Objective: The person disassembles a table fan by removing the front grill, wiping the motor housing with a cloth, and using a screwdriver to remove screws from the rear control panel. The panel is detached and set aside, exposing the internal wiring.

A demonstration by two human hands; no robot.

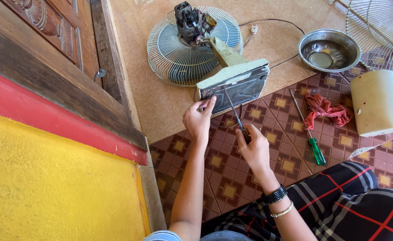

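1. Floor work: patterned maroon-and-tan vinyl sheet (232, 178) laid beside a plain tan mat (161, 102); carved wooden door (58, 31) and a yellow wall with a red band (49, 178) to the person's left.
2. Fan base (234, 85), pale green, tipped on edge with its dark underside facing the person. Its neck runs up and away to the bare motor (190, 20), which rests on a round wire guard (183, 53).
3. Left hand (198, 120): fingers curled, thumb and fingertips pressed on the lower left corner of the base, steadying it.
4. Right hand (252, 145): closed round the handle of a screwdriver (233, 109) (handle mostly hidden in the fist). Shaft runs up and slightly left from the hand; tip meets the underside near its middle.
5. Key relation: base lies directly ahead of both hands, long edge running left-low to right-high; tool's axis crosses that edge almost squarely. Left hand is the nearer, already touching.
6. Around: green-handled screwdriver (310, 134) lying just right of the right hand, red rag (326, 109) over its shaft, steel bowl (329, 50) beyond, cream plastic housing (377, 102) at far right, second wire guard (379, 27) at top right. Power cord and plug (254, 29) trail behind the base. Nothing sits between hands and base.
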